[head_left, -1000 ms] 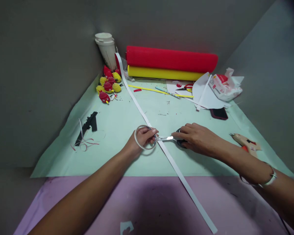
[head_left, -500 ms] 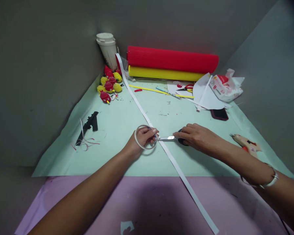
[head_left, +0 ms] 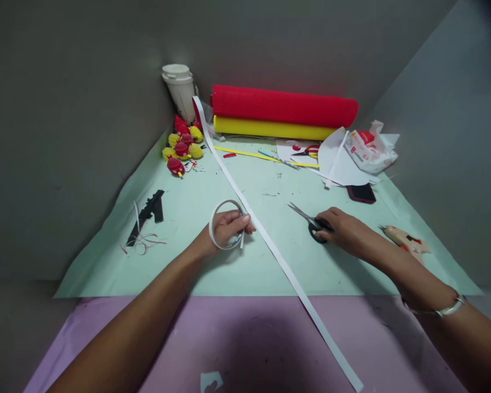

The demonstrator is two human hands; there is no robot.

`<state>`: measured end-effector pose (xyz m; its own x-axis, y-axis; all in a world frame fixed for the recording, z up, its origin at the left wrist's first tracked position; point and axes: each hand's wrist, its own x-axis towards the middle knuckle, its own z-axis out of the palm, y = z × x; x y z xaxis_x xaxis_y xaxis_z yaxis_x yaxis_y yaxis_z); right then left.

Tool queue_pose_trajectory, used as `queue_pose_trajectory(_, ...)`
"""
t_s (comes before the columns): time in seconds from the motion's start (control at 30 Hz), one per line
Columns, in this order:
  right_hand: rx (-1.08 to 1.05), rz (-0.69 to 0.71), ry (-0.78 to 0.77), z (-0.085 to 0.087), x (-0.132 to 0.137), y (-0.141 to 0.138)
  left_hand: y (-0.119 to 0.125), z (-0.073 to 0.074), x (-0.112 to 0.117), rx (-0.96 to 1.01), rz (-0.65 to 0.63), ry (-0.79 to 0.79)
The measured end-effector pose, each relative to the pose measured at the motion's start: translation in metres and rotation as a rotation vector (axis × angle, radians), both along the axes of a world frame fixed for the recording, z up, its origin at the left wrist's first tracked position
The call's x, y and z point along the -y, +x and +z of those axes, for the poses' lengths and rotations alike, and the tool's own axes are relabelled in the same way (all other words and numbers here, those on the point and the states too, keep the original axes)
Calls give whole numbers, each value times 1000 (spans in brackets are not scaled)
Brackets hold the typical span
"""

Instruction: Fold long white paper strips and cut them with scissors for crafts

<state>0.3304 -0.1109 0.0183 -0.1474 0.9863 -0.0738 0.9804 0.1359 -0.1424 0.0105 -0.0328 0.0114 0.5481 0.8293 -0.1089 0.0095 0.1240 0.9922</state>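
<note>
Left hand (head_left: 228,226): thumb and fingers closed on the tape roll, palm over the green sheet (head_left: 237,275).
Tape roll (head_left: 211,225): a pale ring around the left hand's fingers, with a short end hanging down near the fingertips.
Right hand (head_left: 343,232): wrapped on the black handles of the scissors.
Scissors (head_left: 312,221): ahead and to the left of the right hand, blades slightly parted and pointing towards the far left.
White strip (head_left: 280,259): runs diagonally between the hands, just beside the left fingertips and clear of the blades, its near end over the pink tabletop (head_left: 245,344).
White cup (head_left: 181,95): stands at the far left corner; its contents are out of sight.
Tissue pack (head_left: 368,153): lies at the far right, a tissue poking from its top.
</note>
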Motion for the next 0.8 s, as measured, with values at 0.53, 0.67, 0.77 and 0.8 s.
queue_pose_trajectory(0.53,133,327,112,-20,18,-125,-12,-13,-10,134,149,-225)
queue_pose_trajectory(0.67,144,288,78,-17,17,-131,-12,-15,-11,139,169,-214)
queue_pose_trajectory(0.77,49,196,93,-14,11,-127,-12,-18,-12,142,185,-218)
queue_pose_trajectory(0.8,21,174,98,-13,7,-126,-13,-18,-13,148,187,-218)
